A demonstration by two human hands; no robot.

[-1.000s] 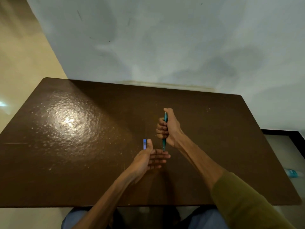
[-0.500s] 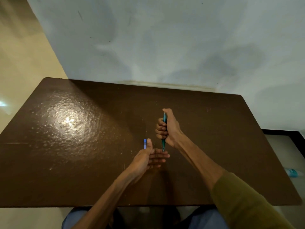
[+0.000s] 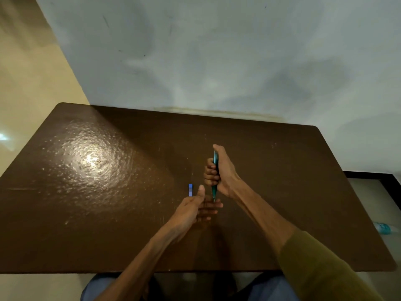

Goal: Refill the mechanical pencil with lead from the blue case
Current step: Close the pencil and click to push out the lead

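Note:
My right hand (image 3: pixel 221 170) is fisted around a teal mechanical pencil (image 3: pixel 214 190), held upright with the thumb over its top end and the tip pointing down. The tip touches the fingers of my left hand (image 3: pixel 193 209), which lies flat and open, palm up, just below it. A small blue lead case (image 3: pixel 190 190) rests on the brown table (image 3: pixel 97 224) just left of my left thumb, apart from both hands. No loose lead is visible.
The table's far edge meets a grey-white wall. A pale floor shows at the left. A light blue bottle (image 3: pixel 383 228) lies on the floor beyond the table's right edge. My knees show under the near edge.
Nothing has clearly moved; both hands, the pencil and the blue case hold almost the same places.

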